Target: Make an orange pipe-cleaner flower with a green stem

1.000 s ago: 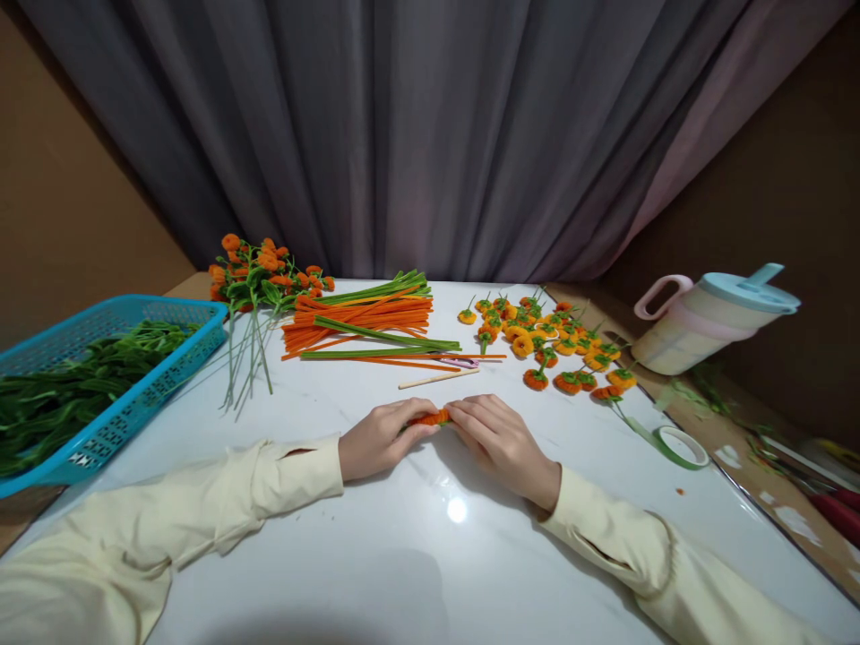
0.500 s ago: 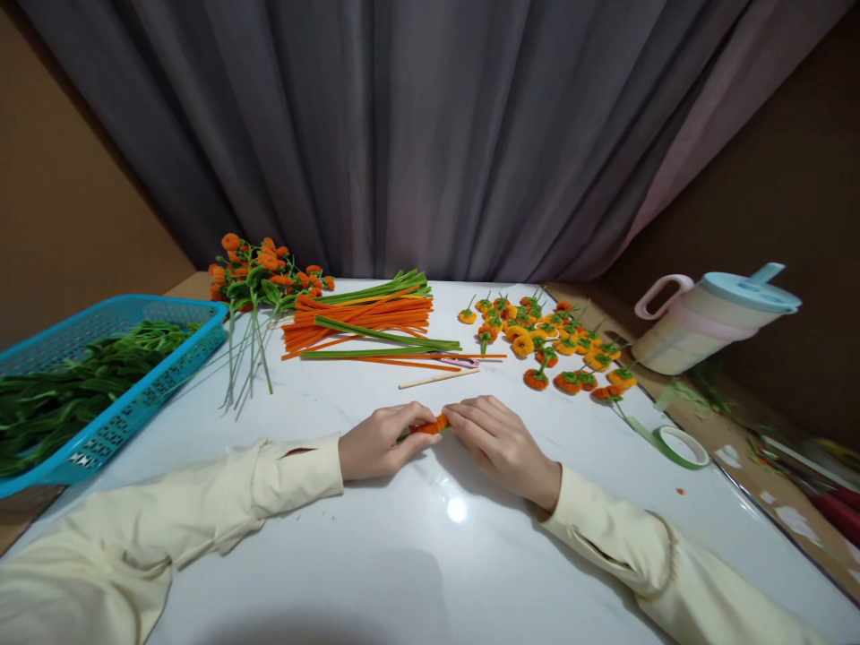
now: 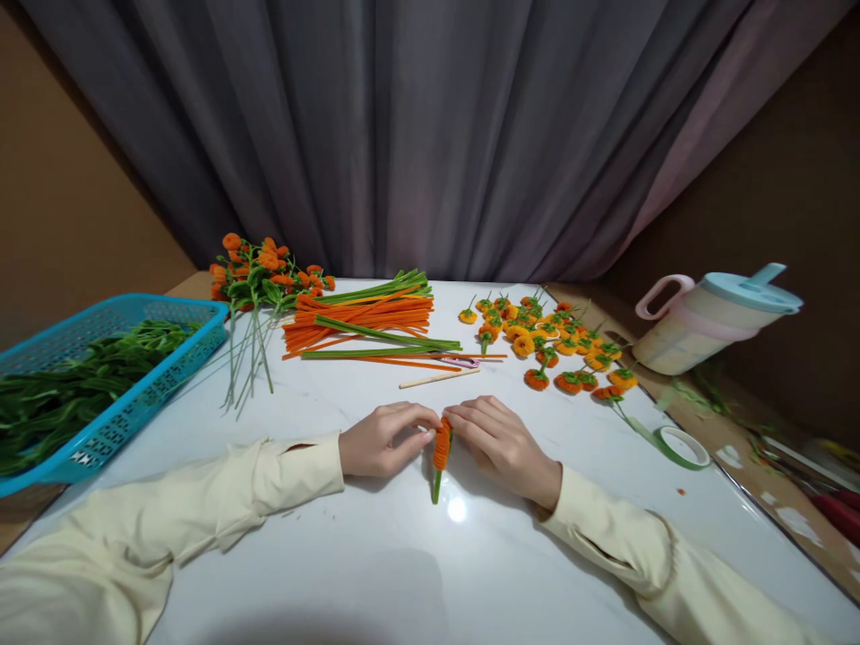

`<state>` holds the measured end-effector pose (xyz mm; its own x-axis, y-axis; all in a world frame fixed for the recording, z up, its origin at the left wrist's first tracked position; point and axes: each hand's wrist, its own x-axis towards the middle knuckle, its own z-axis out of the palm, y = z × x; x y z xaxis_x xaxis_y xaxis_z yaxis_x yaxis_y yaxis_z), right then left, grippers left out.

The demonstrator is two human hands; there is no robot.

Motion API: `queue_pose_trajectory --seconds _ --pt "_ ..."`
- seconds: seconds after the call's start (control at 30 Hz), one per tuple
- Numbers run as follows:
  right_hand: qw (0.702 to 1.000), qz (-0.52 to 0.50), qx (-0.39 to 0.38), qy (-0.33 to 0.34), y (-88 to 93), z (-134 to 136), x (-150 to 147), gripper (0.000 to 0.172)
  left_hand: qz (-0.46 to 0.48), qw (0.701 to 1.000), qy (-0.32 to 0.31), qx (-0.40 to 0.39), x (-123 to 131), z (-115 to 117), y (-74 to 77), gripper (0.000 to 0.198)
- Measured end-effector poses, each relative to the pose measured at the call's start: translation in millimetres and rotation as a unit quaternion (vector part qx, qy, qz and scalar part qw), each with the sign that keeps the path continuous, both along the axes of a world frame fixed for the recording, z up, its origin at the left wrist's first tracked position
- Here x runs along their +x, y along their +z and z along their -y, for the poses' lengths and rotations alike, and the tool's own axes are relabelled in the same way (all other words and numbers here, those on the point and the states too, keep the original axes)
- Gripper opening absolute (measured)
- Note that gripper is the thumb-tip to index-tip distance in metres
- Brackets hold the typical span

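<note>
My left hand (image 3: 380,441) and my right hand (image 3: 494,436) rest on the white table (image 3: 376,555), fingertips meeting over a small orange coiled pipe-cleaner piece (image 3: 442,445) with a green stem pointing toward me. Both hands pinch its top end. Cream sleeves cover both arms.
A blue basket (image 3: 127,394) of green leaves sits at left. Finished orange flowers on stems (image 3: 259,269), a pile of orange and green pipe cleaners (image 3: 366,318), a wooden stick (image 3: 436,378), several small orange pumpkin-like pieces (image 3: 544,340), green tape (image 3: 678,445) and a pink jug (image 3: 712,318) lie beyond.
The orange coiled piece has turned from lying sideways between my hands to standing lengthwise, its green stem now showing toward me. My hands have barely shifted.
</note>
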<state>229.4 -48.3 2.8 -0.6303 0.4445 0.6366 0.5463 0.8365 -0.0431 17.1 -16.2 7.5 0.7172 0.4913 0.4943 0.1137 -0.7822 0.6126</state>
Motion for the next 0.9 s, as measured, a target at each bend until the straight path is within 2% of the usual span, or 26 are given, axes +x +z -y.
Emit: queue_pose_trajectory --seconds 0.57,0.9 --pt "1.000 -0.004 -0.011 0.002 0.1 -0.7 0.5 0.030 -0.010 0.996 -0.005 0.087 0.7 -5.0 -6.9 0.016" --pt "1.000 0.000 -0.003 -0.003 -0.1 -0.4 0.5 0.029 -0.021 0.995 0.007 0.095 1.4 -4.5 -6.3 0.017"
